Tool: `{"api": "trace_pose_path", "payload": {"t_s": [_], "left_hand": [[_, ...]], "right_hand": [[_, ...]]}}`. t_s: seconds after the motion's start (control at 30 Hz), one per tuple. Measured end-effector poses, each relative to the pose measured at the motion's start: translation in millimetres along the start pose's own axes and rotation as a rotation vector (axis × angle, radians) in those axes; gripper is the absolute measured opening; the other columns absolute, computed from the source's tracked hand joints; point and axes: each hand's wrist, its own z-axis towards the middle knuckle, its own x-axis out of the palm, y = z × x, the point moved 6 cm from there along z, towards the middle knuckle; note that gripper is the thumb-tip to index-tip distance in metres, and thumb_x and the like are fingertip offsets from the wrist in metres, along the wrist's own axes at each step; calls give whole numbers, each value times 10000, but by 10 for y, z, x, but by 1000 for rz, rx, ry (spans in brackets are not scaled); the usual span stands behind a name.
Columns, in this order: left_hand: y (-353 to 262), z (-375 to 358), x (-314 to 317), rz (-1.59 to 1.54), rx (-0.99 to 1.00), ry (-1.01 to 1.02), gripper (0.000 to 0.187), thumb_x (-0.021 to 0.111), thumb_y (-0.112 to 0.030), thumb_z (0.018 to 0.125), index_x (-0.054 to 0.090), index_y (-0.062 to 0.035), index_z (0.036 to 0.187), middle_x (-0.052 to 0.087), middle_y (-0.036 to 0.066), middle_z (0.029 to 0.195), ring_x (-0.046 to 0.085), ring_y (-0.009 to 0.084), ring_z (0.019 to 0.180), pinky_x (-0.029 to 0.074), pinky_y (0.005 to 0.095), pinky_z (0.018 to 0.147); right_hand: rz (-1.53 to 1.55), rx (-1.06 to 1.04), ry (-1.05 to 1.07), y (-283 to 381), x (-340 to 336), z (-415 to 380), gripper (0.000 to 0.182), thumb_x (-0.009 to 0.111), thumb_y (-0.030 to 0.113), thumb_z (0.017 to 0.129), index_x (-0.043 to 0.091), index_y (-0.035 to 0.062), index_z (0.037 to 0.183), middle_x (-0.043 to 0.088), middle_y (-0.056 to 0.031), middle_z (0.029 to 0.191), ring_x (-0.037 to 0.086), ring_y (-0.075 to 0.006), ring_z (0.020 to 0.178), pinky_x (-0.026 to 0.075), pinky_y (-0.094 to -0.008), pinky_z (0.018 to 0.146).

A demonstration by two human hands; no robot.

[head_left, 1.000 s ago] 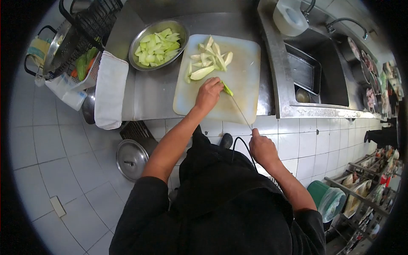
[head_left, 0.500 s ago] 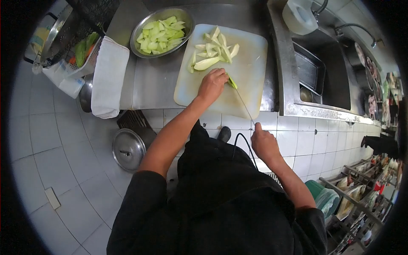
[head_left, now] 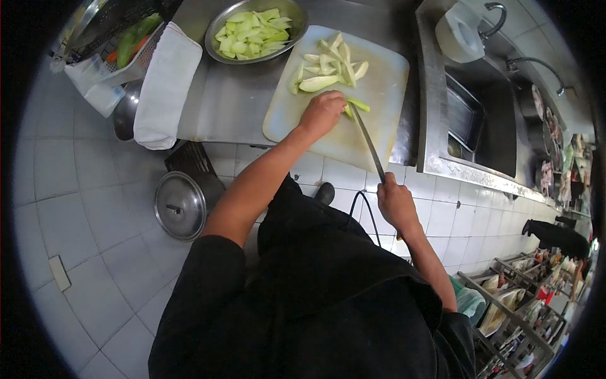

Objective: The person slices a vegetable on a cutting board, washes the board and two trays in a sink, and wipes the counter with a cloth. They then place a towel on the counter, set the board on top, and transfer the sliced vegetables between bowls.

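My left hand is closed on a green vegetable piece on the white cutting board. In my right hand is the handle of a long knife. The blade reaches over the board, its tip end at the green piece beside my left fingers. Behind my left hand lies a heap of pale green wedges. A metal bowl full of cut pale green pieces stands to the left of the board.
A folded white towel hangs over the counter's left edge, near a vegetable basket. To the right is a metal sink with a black tray. A lidded pot stands below; a dark-clothed person is far right.
The knife has turned so its flat side shows, and a cut green piece now lies apart at its blade. The whole view has shifted slightly.
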Motion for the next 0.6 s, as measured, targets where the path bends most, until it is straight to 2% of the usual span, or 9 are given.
{"api": "trace_pose_path", "payload": {"t_s": [0.17, 0.37, 0.6], "left_hand": [[35, 24, 13, 6, -30, 35, 110, 672, -25, 777, 661, 9, 881, 655, 121, 937, 635, 329, 874, 504, 403, 788], [25, 46, 19, 22, -36, 68, 119, 673, -34, 778, 663, 12, 887, 660, 120, 932, 635, 334, 864, 507, 403, 777], [-22, 66, -21, 0, -30, 73, 122, 686, -28, 769, 675, 21, 881, 669, 125, 936, 642, 331, 853, 513, 393, 770]], "right_hand": [[31, 76, 17, 98, -134, -150, 191, 502, 151, 928, 457, -5, 1030, 612, -308, 709, 608, -507, 725, 478, -591, 686], [-38, 6, -50, 206, -327, -253, 177, 512, 144, 913, 475, -5, 1002, 616, -301, 711, 614, -508, 731, 486, -582, 681], [-68, 11, -90, 42, -151, 135, 192, 497, 160, 920, 491, -10, 1011, 630, -300, 731, 632, -491, 739, 509, -569, 705]]}}
